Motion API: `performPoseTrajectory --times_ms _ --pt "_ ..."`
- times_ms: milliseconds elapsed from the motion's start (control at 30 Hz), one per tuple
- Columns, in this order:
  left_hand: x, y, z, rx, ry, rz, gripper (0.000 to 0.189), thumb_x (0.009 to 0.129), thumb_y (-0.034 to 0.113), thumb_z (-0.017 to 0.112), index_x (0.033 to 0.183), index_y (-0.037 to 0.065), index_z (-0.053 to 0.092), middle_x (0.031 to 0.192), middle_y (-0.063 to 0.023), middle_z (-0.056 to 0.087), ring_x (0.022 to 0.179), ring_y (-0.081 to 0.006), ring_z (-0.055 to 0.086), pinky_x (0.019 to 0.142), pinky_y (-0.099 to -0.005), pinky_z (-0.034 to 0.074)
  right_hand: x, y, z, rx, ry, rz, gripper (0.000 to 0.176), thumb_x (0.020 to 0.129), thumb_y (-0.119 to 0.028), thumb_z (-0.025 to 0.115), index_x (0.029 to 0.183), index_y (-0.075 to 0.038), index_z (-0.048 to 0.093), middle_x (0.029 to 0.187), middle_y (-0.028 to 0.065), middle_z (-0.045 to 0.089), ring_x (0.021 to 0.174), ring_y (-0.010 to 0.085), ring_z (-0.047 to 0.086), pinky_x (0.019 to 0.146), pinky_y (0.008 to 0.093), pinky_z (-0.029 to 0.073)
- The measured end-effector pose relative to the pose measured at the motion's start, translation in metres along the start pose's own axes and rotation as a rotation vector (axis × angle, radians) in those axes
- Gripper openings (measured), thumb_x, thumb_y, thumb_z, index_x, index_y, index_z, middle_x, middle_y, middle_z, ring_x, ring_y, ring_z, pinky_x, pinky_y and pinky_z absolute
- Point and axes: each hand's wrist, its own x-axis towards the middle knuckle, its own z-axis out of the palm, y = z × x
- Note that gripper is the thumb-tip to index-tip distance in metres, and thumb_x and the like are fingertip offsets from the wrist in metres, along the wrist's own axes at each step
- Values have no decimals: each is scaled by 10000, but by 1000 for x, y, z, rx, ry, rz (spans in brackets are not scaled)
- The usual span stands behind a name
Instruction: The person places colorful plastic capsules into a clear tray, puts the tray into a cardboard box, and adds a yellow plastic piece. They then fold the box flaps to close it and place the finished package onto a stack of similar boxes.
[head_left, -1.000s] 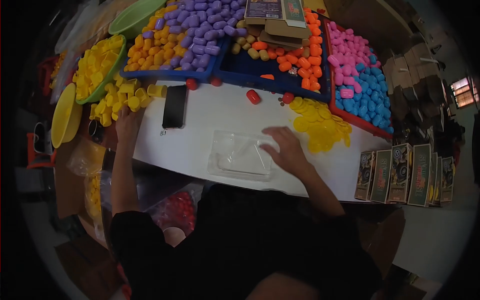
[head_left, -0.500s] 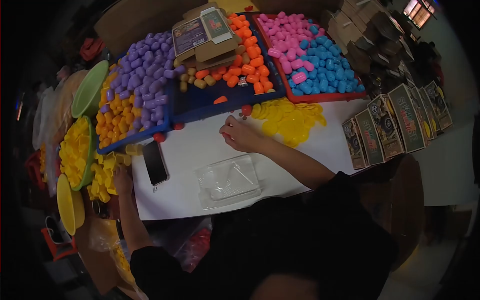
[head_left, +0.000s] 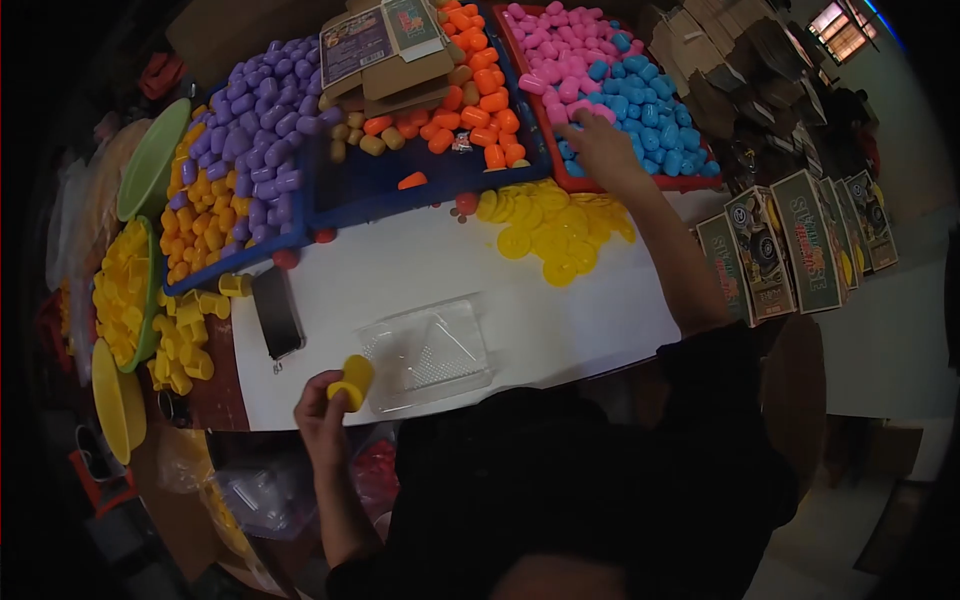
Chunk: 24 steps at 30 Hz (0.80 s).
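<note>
My left hand (head_left: 322, 410) is closed around a small yellow plastic cup (head_left: 358, 377) with a flared rim, just left of the clear plastic tray (head_left: 440, 350). Over the red tray (head_left: 655, 184), my right hand (head_left: 600, 145) reaches in where pink capsules (head_left: 560, 50) meet blue capsules (head_left: 655, 120). Its fingers are apart at the pink ones, and nothing shows clearly in them. The clear tray lies on the white table top (head_left: 540, 340). Yellow discs (head_left: 555, 230) lie in a pile near my right forearm.
A blue tray (head_left: 375, 205) holds orange and tan capsules, with flattened cardboard boxes (head_left: 390, 50) on it. Purple capsules (head_left: 260, 110) fill the tray to its left. A phone (head_left: 277, 312) and more yellow cups (head_left: 183, 340) lie at left. Printed boxes (head_left: 805, 240) stand at right.
My left hand has come from the pile of yellow cups to the clear tray with a cup in it. My right hand has moved from the table up and right to the pink and blue capsules.
</note>
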Motion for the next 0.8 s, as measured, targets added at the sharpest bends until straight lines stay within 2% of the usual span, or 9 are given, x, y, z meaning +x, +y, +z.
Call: performPoseTrajectory --times_ms 100,167,233,333,400,500,633,700,800 --pt "-13 -23 19 124 -41 -85 159 845 18 541 995 -8 590 969 -68 596 908 -144 552 815 -252 426 15 18 32 -174 -196 -140 299 717 -134 634 1011 -96 599 937 112 563 855 277 593 635 411 504" --pt "-12 -40 21 230 -53 -76 160 846 22 537 994 -3 593 950 -69 594 897 -154 551 808 -252 422 15 22 8 -100 -202 -34 272 725 -160 622 989 -98 616 912 113 575 835 284 601 628 419 501" --pt "-16 -52 23 605 -55 246 143 847 35 522 968 -3 589 899 -87 573 872 -187 544 773 -270 425 16 25 -6 -32 -225 64 251 733 -187 610 968 -100 633 886 114 586 814 292 610 622 426 498" --pt "-20 -56 34 527 59 245 124 841 31 497 926 -7 579 868 -101 549 857 -217 537 761 -293 421 8 24 -5 -120 -462 122 276 728 -291 649 916 -89 654 850 125 619 813 294 631 644 413 507" --pt "-16 -69 33 462 95 296 120 841 24 481 909 -5 575 875 -105 557 855 -223 538 765 -301 420 15 24 -5 -210 -805 198 375 722 -396 676 905 -69 659 901 141 651 858 281 640 689 394 513" --pt "-8 -87 34 449 145 351 128 832 9 463 895 5 575 885 -115 570 853 -243 539 775 -317 418 35 30 -24 -75 -1053 333 477 696 -469 702 923 -51 663 1014 153 643 894 289 631 745 368 506" --pt "10 -84 47 586 128 429 151 808 -1 471 899 32 587 889 -124 583 851 -277 541 781 -336 414 28 56 2 25 -956 174 508 702 -413 713 1039 -43 628 1029 151 638 915 303 619 775 356 493" --pt "19 -81 52 583 133 428 154 801 2 477 900 37 590 890 -118 585 850 -276 541 778 -337 410 9 43 -23 183 -561 257 509 722 -347 711 1120 -55 586 1043 159 629 988 293 598 827 367 475" --pt "30 -79 61 586 127 451 149 793 12 487 895 42 592 893 -107 588 847 -272 542 763 -342 406 -3 -52 -69 790 -250 87 431 733 -232 722 1097 -58 572 1067 121 618 976 300 594 823 360 478"
